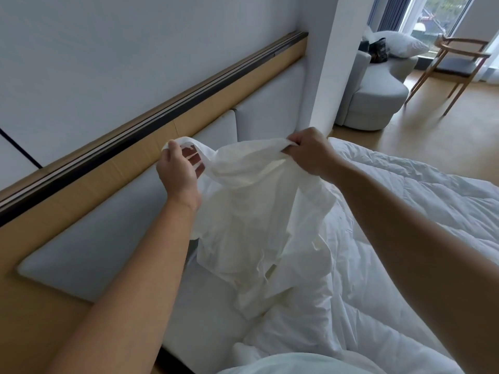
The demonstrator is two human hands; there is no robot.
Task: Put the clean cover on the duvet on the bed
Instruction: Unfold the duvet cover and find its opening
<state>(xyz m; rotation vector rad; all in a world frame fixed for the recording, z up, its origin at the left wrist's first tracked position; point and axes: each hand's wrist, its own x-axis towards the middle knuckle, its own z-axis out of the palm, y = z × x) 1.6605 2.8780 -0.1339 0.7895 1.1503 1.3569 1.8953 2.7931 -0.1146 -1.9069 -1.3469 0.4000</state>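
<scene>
Above the duvet (405, 225): clean cover (256, 211), top edge gripped by left hand (176, 171) and right hand (307, 152) (fingers curled), hanging downward.

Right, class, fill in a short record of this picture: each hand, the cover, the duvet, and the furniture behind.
Left hand: holds one upper edge of the duvet cover
Right hand: grips the cover's bunched top edge
Cover: white, crumpled, lifted, lower part trailing onto the bed
Duvet: white, quilted, bare, spread on the bed
Behind: padded headboard, grey armchair with a pillow, wooden chair
</scene>
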